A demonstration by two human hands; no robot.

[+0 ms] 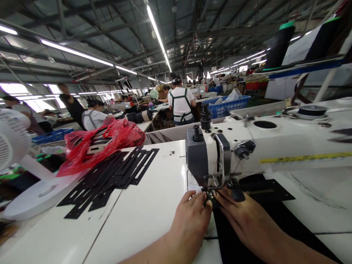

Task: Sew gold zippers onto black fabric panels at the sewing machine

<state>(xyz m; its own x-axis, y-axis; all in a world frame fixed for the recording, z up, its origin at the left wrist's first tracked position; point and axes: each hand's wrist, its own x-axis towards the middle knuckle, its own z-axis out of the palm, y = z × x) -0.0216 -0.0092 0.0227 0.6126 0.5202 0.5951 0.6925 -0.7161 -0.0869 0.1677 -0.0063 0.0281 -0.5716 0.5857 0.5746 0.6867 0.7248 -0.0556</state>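
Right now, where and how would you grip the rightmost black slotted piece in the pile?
I'd pinch the rightmost piece at its solid near end, coming from the right, the left hand's side. It lies flat, with narrow rails beside a long slot, so the end looks sturdier. Its right edge borders bare white tabletop; other pieces crowd its left.

Sewing workshop around you, factory-sized: industrial sewing machine (264, 139) at your one o'clock, black thread cones (279, 47) at your two. Flat black cut pieces (125, 179) piled at your ten o'clock. Apron-wearing co-worker (180, 101) at your twelve, work table (145, 126) at your eleven; blue plastic basket (229, 109) at your one. Long strip lights (157, 33) run under trussed metal roof (189, 22) above you.
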